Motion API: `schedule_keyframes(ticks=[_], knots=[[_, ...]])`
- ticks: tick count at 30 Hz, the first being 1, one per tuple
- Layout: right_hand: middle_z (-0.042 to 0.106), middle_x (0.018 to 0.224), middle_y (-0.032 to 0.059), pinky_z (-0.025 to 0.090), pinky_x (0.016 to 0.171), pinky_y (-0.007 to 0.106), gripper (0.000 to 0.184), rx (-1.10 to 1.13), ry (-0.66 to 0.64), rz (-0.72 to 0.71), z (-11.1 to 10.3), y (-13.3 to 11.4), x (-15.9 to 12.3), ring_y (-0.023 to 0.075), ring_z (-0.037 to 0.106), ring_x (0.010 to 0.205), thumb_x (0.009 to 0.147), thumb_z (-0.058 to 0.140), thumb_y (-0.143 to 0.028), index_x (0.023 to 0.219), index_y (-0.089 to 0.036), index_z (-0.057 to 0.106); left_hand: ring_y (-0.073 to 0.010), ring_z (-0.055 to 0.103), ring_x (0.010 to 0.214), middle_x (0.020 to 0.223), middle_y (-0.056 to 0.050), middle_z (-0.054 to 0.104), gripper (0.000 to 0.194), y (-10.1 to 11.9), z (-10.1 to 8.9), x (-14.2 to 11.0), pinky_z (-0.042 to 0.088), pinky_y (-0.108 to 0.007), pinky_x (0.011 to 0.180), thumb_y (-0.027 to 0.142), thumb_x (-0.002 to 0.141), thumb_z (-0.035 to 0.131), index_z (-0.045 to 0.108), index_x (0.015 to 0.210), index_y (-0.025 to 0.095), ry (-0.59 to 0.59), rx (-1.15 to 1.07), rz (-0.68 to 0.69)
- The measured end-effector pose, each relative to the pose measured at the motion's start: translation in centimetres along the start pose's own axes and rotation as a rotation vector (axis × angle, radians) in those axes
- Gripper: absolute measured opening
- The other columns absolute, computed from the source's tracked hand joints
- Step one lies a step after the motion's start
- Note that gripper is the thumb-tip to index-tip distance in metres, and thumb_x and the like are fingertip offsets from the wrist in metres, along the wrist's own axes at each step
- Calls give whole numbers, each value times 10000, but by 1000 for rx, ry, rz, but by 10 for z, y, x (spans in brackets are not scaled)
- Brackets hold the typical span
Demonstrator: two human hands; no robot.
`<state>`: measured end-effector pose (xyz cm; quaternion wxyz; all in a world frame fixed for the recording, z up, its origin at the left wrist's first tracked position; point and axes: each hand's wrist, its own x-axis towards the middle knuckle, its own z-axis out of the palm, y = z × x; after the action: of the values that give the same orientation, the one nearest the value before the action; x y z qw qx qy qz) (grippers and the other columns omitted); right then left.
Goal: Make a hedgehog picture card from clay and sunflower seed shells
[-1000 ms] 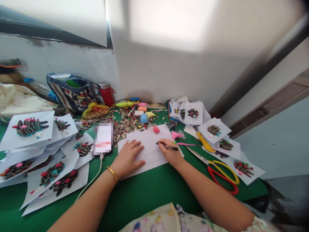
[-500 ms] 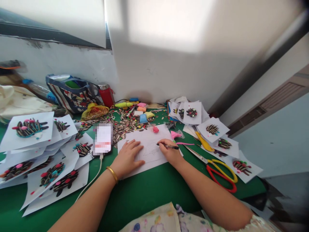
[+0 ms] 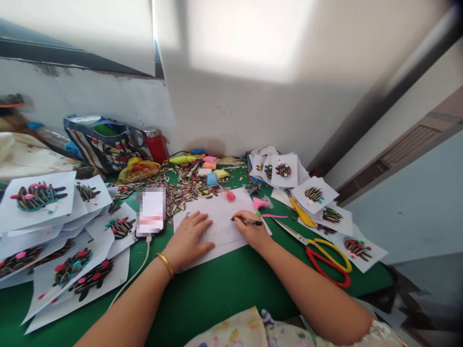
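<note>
Barely any mvmt vs. earlier frames: whole scene sits a touch lower & further L in view; R hand (image 3: 251,226) & L hand (image 3: 190,236) approx. same spots on the paper. R hand grasps a dark pen (image 3: 255,222) betw. thumb & fingers, tip down at the sheet; can't tell if it's touching. L hand is flat on the L part of the paper (image 3: 213,205), fingers spread, gripping nothing; gold bracelet (image 3: 165,264) on that wrist. Paper's on the green tabletop (image 3: 206,299), in front of the person, w/ faint pencil-like lines betw. the hands, too pale to read. Pink lump (image 3: 230,195) sits nr its far edge.

L of the paper: lit phone (image 3: 151,214), screen part blurred, white cable (image 3: 144,260) plugged in; beyond that, a spread of striped seeds (image 3: 184,190) w/ small clay packs at the back, incl. a blue pack (image 3: 211,180). R of the R hand: scissors (image 3: 302,238), red & yellow handles, blades angled twd the paper. Seed-decorated cards both sides: L pile (image 3: 41,200) overlapping, R cards (image 3: 313,193) likewise.
</note>
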<state>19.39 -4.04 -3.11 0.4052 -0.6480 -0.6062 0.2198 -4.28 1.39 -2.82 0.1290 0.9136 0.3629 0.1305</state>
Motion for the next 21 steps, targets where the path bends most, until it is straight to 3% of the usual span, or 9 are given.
schedule_keyframes(ticks=[6, 15, 21], knots=[[685, 771, 16, 457, 670, 280, 203, 54, 38, 31, -2, 4, 0, 181, 616, 734, 818, 496, -268, 834, -208, 688, -323, 334, 1384, 1441, -91, 477, 595, 1, -1, 1, 219, -531, 1162, 455, 765, 673, 561, 1304, 229, -22, 17, -5], [704, 830, 12, 453, 710, 288, 199, -13, 21, 16, -1, 2, -1, 185, 626, 792, 817, 503, -262, 840, -224, 697, -325, 328, 1388, 1444, -94, 475, 601, 3, -4, 1, 220, -529, 1163, 461, 767, 671, 560, 1308, 225, -38, 30, -16], [680, 738, 2, 434, 626, 269, 190, 21, 14, 66, -2, 4, 1, 166, 594, 681, 783, 501, -240, 788, -215, 689, -327, 329, 1387, 1445, -97, 472, 597, 3, -3, 2, 219, -537, 1162, 453, 768, 670, 559, 1307, 223, -35, 20, -12]])
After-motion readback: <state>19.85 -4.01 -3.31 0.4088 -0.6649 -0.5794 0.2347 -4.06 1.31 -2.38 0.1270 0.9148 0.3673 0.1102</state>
